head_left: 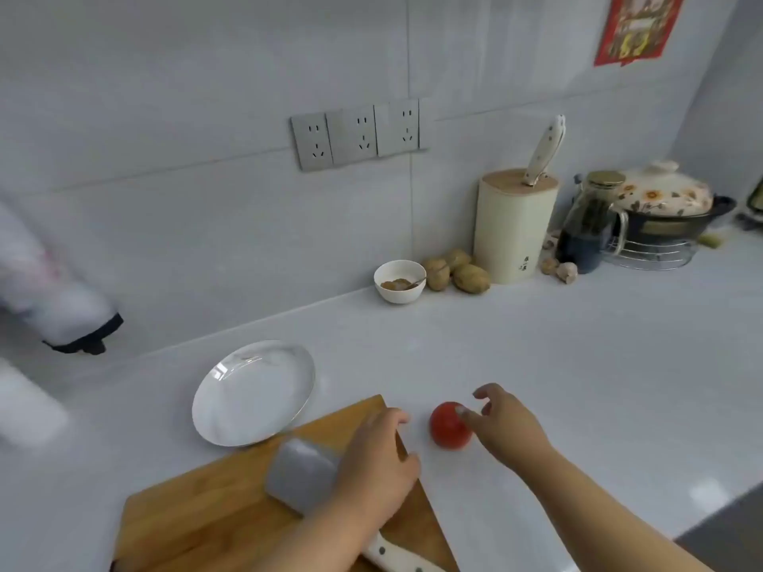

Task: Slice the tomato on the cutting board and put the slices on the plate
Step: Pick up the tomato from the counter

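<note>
Looking from the left edge of the frame, I see a blurred white shape with a dark rim (62,307); I cannot tell what it is. Lower left of centre, the white plate (252,394) lies on the counter (578,365), its near edge touching the far corner of the wooden cutting board (198,518). The board is cut off by the bottom edge of the frame. On the board lies a cleaver (299,478) with a grey blade; my left hand (375,464) covers the middle of it, so only the blade and a part of the white handle at the bottom edge are visible. This hand is above the right edge of the board with the fingers loosely curled; I cannot tell whether it touches the knife.

Right of the board, the tomato (449,425) sits on the counter, not on the board. It is red, whole and round, with a smooth skin. My right hand (508,419) is at its right side, fingers spread and bent, one fingertip over the top of the tomato, hiding a small part. It is not closed around it.

Further to the upper right, by the wall, stand a small white bowl (399,281), some walnuts (458,270) and a knife holder (514,225).
</note>
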Demonstrator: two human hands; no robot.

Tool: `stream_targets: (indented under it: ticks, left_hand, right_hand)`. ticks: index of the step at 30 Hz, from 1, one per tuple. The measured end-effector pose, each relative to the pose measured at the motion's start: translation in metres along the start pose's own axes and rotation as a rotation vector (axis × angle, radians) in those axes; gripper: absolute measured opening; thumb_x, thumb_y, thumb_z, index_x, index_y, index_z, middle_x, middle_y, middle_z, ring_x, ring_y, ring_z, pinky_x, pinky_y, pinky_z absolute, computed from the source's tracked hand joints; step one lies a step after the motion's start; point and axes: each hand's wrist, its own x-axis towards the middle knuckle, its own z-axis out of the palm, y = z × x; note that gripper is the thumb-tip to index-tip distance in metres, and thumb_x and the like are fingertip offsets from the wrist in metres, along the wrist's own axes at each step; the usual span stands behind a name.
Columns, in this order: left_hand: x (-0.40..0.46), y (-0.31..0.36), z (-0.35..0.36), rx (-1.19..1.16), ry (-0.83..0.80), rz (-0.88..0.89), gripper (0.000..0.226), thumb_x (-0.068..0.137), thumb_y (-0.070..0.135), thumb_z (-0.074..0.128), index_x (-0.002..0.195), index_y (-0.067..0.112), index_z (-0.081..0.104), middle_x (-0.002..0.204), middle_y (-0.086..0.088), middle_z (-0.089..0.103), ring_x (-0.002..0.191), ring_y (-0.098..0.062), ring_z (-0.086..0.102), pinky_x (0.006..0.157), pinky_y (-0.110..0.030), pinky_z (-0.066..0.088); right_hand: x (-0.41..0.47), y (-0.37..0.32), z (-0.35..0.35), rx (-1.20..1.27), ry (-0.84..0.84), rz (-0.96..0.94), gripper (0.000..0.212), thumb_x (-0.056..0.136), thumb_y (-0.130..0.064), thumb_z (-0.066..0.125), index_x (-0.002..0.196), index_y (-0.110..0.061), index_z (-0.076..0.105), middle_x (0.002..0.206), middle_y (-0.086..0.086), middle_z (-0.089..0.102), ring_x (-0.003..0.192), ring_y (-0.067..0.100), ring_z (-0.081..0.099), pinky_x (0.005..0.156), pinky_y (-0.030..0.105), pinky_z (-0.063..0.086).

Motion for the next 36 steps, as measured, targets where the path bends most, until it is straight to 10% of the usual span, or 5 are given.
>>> stream_targets:
  ticks: [9, 18, 24, 32, 36]
  left_hand:
    - [0.061, 0.029, 0.057, 0.125, -0.249, -0.043, 0.066, 0.076, 0.038, 0.069, 0.132, 0.021, 0.039, 0.131, -0.003, 0.049, 0.115, -0.020, 0.049, 0.093, -0.031, 0.043]
    - [0.049, 0.020, 0.026, 0.017, 0.026, -0.032, 0.067, 0.067, 0.044, 0.077, 0.125, 0.030, 0.047, 0.113, 0.010, 0.050, 0.104, -0.012, 0.052, 0.087, -0.022, 0.045]
    - [0.008, -0.017, -0.027, -0.040, 0.191, -0.119, 0.072, 0.060, 0.054, 0.077, 0.123, 0.038, 0.047, 0.112, 0.014, 0.049, 0.105, -0.008, 0.051, 0.087, -0.023, 0.044]
    - [-0.065, -0.085, -0.065, -0.168, 0.341, -0.209, 0.055, 0.050, 0.043, 0.084, 0.096, 0.049, 0.055, 0.098, 0.022, 0.060, 0.091, 0.003, 0.057, 0.075, -0.018, 0.048]
    - [-0.088, -0.112, -0.069, -0.178, 0.328, -0.260, 0.057, 0.047, 0.048, 0.084, 0.091, 0.055, 0.048, 0.098, 0.022, 0.055, 0.090, -0.001, 0.056, 0.076, -0.023, 0.050]
  right_hand:
    - [0.020, 0.015, 0.009, 0.317, -0.238, 0.092, 0.036, 0.093, -0.030, 0.052, 0.124, -0.015, 0.062, 0.114, 0.003, 0.066, 0.101, 0.020, 0.061, 0.096, 0.041, 0.050]
    - [0.000, -0.030, -0.004, 0.387, -0.212, -0.070, 0.028, 0.093, -0.017, 0.047, 0.106, 0.002, 0.064, 0.105, 0.024, 0.065, 0.081, 0.020, 0.055, 0.091, 0.053, 0.048]
    - [-0.026, -0.085, 0.020, 0.385, -0.322, -0.201, 0.038, 0.096, -0.023, 0.049, 0.132, -0.014, 0.059, 0.131, 0.004, 0.060, 0.117, 0.022, 0.056, 0.104, 0.041, 0.044]
    - [-0.073, -0.134, 0.082, 0.371, -0.568, -0.256, 0.018, 0.094, -0.016, 0.052, 0.097, -0.027, 0.066, 0.092, -0.006, 0.066, 0.081, 0.005, 0.059, 0.072, 0.009, 0.048]
    - [-0.088, -0.144, 0.105, 0.268, -0.613, -0.284, 0.027, 0.091, -0.013, 0.048, 0.107, -0.017, 0.070, 0.096, 0.001, 0.067, 0.086, 0.012, 0.060, 0.079, 0.023, 0.047]
